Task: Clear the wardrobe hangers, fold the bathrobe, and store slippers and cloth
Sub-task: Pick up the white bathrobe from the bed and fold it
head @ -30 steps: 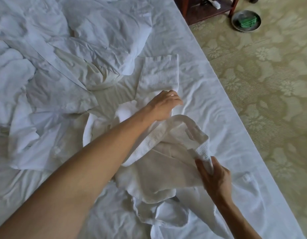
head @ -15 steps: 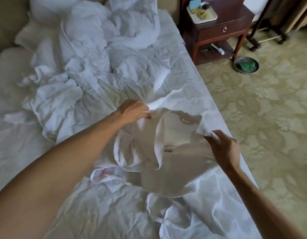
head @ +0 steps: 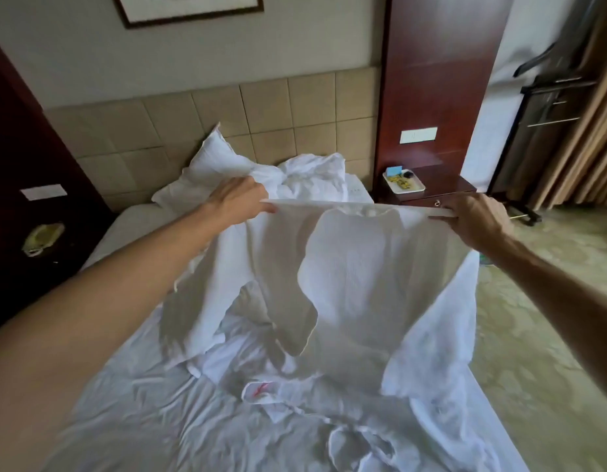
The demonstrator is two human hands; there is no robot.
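- Head view: a person stands at the foot of a bed [head: 132, 420], both bare arms stretched forward, holding a white bathrobe [head: 346, 284] up in the air.
- The left hand [head: 237, 199] and the right hand [head: 475, 216] each pinch the robe's top edge, so each grip is closed on cloth. The edge is pulled taut and level between them.
- The rest of the bathrobe hangs down in loose, uneven panels, and its lower part trails onto the bed sheet.
- Progress, as a judgement: the folding seems to be at its start. The robe is spread out and held up, but no neat fold shows yet.
- No hangers, slippers or separate cloth can be picked out here, so it cannot be told how far those parts of the task have got.
- The bed is covered by a creased white sheet. Crumpled white bedding and a pillow [head: 213, 161] are heaped near a tan padded headboard [head: 193, 124].
- To the right of the bed stands a dark wood nightstand [head: 431, 195], carrying a small white tray [head: 404, 182] of small items.
- A tall dark wood panel [head: 438, 80] rises behind the nightstand.
- The floor [head: 533, 335] on the right has a pale patterned carpet, and brown curtains [head: 588, 148] hang at the far right.
- A framed picture [head: 189, 8] is partly visible on the wall above the headboard.
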